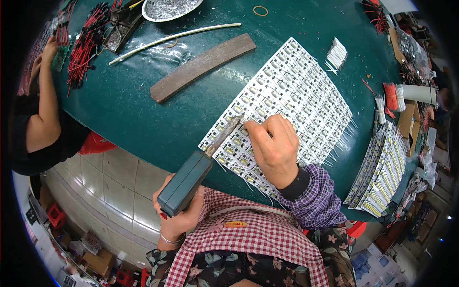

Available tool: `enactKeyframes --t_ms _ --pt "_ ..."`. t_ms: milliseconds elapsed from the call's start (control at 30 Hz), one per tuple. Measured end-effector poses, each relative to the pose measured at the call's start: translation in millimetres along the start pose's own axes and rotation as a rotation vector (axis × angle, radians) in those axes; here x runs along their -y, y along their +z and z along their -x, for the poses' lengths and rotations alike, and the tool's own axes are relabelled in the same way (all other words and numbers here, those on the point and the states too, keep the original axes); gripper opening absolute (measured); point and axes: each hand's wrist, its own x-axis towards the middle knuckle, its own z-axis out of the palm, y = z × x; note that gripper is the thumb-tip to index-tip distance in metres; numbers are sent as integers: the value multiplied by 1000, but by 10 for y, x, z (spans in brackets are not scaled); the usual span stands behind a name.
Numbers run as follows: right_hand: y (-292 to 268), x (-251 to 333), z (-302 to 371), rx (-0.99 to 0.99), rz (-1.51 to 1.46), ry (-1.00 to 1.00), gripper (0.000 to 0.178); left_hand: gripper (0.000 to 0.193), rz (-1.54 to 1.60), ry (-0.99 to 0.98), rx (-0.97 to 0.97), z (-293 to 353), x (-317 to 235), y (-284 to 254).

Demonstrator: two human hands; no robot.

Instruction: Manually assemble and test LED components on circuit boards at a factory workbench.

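Note:
My left hand (184, 213) is closed round the dark green body of a soldering gun (185, 183). The gun's worn metal tip reaches up to a white panel of small LED circuit boards (311, 91), which lies at a slant on the table. Just right of that tip, my right hand (275, 150) rests over the panel with thumb and forefinger pinched together. Whatever is between those fingers is too small to make out. Thin white wires stick out along the panel's lower and right edges.
On the green table (143, 119) lie a brown bar (203, 67), a pale thin rod (177, 41) and a white wire bundle (337, 53). A metal bowl (171, 10) stands at the back. More LED panels (377, 177) lie right. At left, another person's arm (47, 110) reaches among red-and-black wires (88, 50).

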Motion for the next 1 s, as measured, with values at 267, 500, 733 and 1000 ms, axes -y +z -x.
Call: enactKeyframes --t_ms 267,500,733,1000 --pt "4 -5 -1 -1 -3 -7 25 21 45 -61 -63 56 22 6" --pt "-3 -6 11 -6 2 -1 24 22 60 -68 -68 88 48 7" --pt "1 6 7 -15 10 -2 25 24 89 -117 -97 140 36 -6" --pt "-196 60 12 -28 -69 -39 26 25 137 -102 -155 210 90 -23"
